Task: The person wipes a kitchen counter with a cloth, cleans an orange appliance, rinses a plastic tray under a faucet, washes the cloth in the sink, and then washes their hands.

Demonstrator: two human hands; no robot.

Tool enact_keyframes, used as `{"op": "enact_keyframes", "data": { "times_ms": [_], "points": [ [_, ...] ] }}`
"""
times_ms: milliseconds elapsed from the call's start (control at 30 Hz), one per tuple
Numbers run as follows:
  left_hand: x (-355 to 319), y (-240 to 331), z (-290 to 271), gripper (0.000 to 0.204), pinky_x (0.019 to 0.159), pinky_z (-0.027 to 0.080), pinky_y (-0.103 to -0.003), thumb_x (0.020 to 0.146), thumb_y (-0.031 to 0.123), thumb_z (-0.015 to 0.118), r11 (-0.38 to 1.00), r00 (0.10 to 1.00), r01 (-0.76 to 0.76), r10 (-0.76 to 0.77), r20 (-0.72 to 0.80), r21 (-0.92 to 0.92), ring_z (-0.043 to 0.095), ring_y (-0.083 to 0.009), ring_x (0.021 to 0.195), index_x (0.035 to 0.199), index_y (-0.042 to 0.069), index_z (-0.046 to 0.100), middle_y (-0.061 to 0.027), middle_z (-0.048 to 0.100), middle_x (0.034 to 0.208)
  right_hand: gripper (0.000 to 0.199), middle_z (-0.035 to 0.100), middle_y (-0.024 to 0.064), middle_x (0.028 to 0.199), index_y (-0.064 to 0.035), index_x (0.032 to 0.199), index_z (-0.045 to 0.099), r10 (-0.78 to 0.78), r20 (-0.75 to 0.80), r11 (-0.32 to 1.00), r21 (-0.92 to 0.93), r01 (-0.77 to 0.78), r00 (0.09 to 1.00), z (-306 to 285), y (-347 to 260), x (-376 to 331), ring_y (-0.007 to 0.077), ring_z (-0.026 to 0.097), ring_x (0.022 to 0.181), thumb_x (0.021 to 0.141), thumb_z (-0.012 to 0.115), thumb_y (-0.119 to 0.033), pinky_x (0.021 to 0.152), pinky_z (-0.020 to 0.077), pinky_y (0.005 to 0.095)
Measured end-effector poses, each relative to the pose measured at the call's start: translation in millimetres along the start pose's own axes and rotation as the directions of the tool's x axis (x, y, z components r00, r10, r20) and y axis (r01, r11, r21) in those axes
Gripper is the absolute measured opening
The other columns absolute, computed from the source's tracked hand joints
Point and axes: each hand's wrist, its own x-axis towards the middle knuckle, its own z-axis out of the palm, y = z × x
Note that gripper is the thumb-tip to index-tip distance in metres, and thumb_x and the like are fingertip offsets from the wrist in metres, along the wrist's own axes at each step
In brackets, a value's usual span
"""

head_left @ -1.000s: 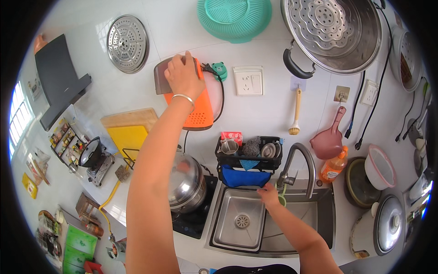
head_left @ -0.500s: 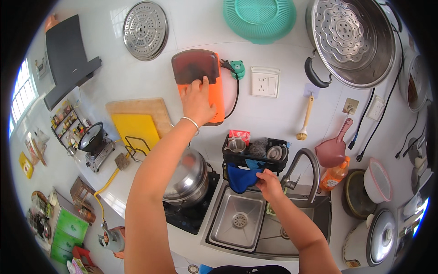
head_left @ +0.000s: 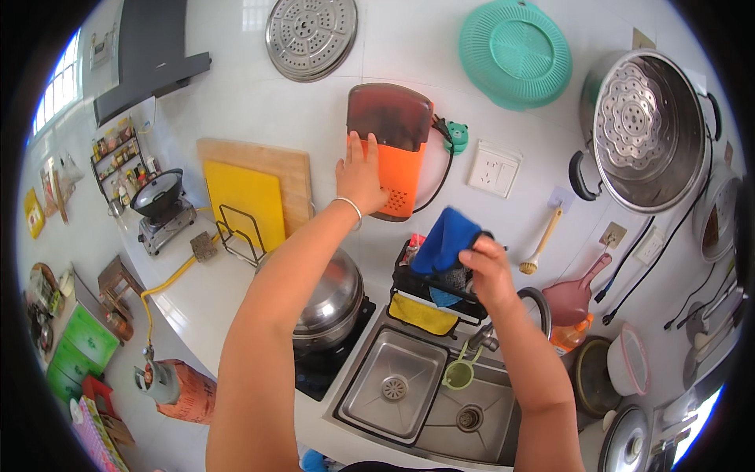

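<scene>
My left hand rests with its fingers spread on the left side of an orange wall-mounted box. The box has a dark see-through cover on its upper part and small holes low on its front. My right hand is closed on a blue cloth, held up just below the box and apart from it. Beneath the cloth is a black rack holding a scrubber and other small things, partly hidden by the cloth. A yellow cloth hangs on the rack's front.
Below lies a double steel sink with a curved faucet and a green strainer. A lidded steel pot stands on the cooktop at left. Cutting boards lean on the wall. A brush and a ladle hang at right.
My right hand has lifted the blue cloth off the rack's front toward the orange box, uncovering the yellow cloth. My left hand stays on the box. The whole view has shifted.
</scene>
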Motion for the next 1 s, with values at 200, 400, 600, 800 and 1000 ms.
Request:
{"op": "enact_keyframes", "data": {
  "times_ms": [200, 400, 600, 800, 1000],
  "points": [
    [-4.5, -6.8, 10.3, 0.103, 0.098, 0.036, -0.041, 0.062, 0.011, 0.072, 1.0, 0.999, -0.017, 0.016, 0.041, 0.008, 0.013, -0.0333, 0.139, 0.144, 0.003, 0.01, -0.0277, 0.004, 0.147, 0.018, 0.061, 0.016, 0.095, -0.0033, 0.098, 0.063, -0.528, 0.358, 0.168, -0.845, 0.508, 0.77, 41.9, -33.3, 86.0, 0.0335, 0.058, 0.086, 0.081, 0.059, -0.007, 0.077, 0.0453, 0.0362],
    [-6.4, -11.4, 10.0, 0.103, 0.09, 0.044, -0.034, 0.06, 0.006, 0.068, 0.996, 0.999, -0.036, 0.039, 0.036, -0.078, 0.01, -0.0348, 0.139, 0.144, 0.003, 0.008, -0.0272, 0.0, 0.148, 0.028, 0.063, 0.009, 0.092, -0.0105, 0.109, 0.058, -0.553, 0.521, -0.4, -0.85, 0.342, 0.65, 66.9, -29.2, 184.9, 0.0305, 0.06, 0.078, 0.083, 0.057, -0.019, 0.066, 0.0503, 0.0391],
    [-6.8, -21.5, 18.5, 0.102, 0.096, 0.04, -0.042, 0.06, 0.006, 0.068, 0.992, 0.995, -0.099, 0.098, -0.011, -0.083, 0.012, -0.035, 0.139, 0.144, 0.002, 0.01, -0.0264, 0.0, 0.148, 0.023, 0.062, 0.0093, 0.085, -0.0091, 0.099, 0.061, -0.432, 0.616, -0.516, -0.768, 0.38, 0.659, 61.2, -17.3, 235.2, 0.0274, 0.06, 0.075, 0.085, 0.056, -0.026, 0.069, 0.0474, 0.038],
    [-9.6, -36.7, 16.7, 0.098, 0.101, 0.032, -0.049, 0.062, 0.008, 0.07, 0.987, 0.993, -0.103, 0.109, 0.045, -0.123, 0.012, -0.0324, 0.139, 0.142, 0.001, 0.014, -0.023, -0.002, 0.149, 0.028, 0.058, 0.0098, 0.105, -0.007, 0.1, 0.061, -0.199, 0.768, -0.566, -0.597, 0.569, 0.608, 28.4, 7.2, 197.6, 0.028, 0.052, 0.104, 0.078, 0.063, -0.023, 0.09, 0.0405, 0.0403],
    [-8.7, -31.7, 22.9, 0.094, 0.102, 0.031, -0.05, 0.063, 0.009, 0.069, 0.976, 0.99, -0.127, 0.135, 0.034, -0.178, 0.011, -0.0338, 0.139, 0.141, -0.002, 0.017, -0.0233, -0.002, 0.149, 0.04, 0.052, 0.007, 0.121, -0.013, 0.116, 0.056, -0.045, 0.764, -0.603, -0.534, 0.593, 0.643, 30.4, -18.8, 210.2, 0.0283, 0.047, 0.114, 0.079, 0.062, -0.028, 0.099, 0.0356, 0.0397]
  ]
}}
